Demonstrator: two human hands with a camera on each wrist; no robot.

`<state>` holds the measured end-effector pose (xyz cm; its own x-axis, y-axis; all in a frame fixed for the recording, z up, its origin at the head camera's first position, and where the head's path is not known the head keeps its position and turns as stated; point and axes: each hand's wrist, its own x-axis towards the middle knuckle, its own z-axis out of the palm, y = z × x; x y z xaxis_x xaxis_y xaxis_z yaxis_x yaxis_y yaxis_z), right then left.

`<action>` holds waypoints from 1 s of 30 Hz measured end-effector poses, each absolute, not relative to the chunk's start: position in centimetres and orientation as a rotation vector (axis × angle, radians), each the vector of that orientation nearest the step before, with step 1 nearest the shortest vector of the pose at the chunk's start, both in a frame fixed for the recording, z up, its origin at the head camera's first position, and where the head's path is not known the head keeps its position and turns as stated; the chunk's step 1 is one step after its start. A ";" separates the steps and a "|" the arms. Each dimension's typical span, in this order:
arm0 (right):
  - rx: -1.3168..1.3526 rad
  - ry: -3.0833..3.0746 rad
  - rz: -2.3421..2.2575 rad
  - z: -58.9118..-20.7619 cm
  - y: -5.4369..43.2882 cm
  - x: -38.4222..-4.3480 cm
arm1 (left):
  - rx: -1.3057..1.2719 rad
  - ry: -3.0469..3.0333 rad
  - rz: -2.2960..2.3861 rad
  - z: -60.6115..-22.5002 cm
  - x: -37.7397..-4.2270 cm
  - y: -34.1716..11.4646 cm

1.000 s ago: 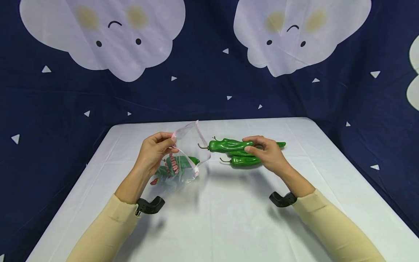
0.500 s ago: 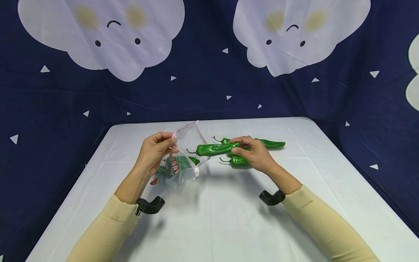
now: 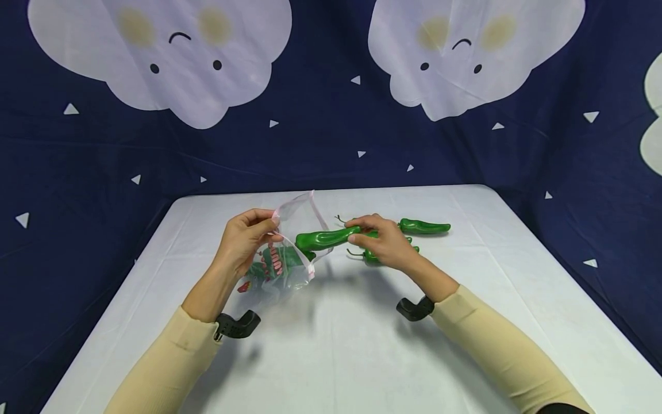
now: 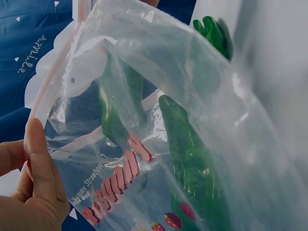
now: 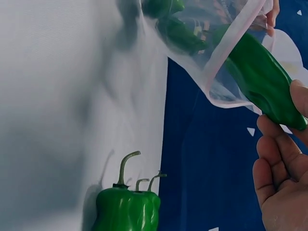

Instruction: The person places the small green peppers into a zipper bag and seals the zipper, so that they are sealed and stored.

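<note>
My left hand (image 3: 246, 237) pinches the pink-edged rim of a clear zip bag (image 3: 279, 282) printed with red lettering and strawberries, its mouth spread toward the right. Green peppers (image 4: 192, 163) show through the plastic. My right hand (image 3: 380, 240) pinches a long green pepper (image 3: 323, 237) near its tip; the pepper's stem end is inside the bag's mouth. In the right wrist view the same pepper (image 5: 260, 77) crosses the pink rim, with thumb and fingertips on its pointed end.
Behind and below my right hand, several green peppers (image 3: 424, 227) lie on the white table (image 3: 362, 345); the right wrist view shows their stems (image 5: 127, 166). A dark blue cloth (image 3: 331, 155) with clouds hangs beyond the table's far edge.
My right hand has moved left, carrying the pepper from above the other peppers until its stem end entered the bag's mouth. The left hand and bag have stayed in place.
</note>
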<state>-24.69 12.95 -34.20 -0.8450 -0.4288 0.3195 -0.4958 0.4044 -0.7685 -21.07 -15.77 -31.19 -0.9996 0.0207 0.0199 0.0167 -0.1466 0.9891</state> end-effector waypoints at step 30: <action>1.005 -2.662 1.222 -33.8 8.1 -25.5 | 0.054 2.047 2.372 -31.3 -21.2 -15.5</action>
<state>-25.49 8.14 -33.80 -0.7884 -0.5400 0.2947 -0.5755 0.4783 -0.6634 -21.17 -15.54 -31.27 -0.9994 0.0286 0.0207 0.0163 -0.1469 0.9890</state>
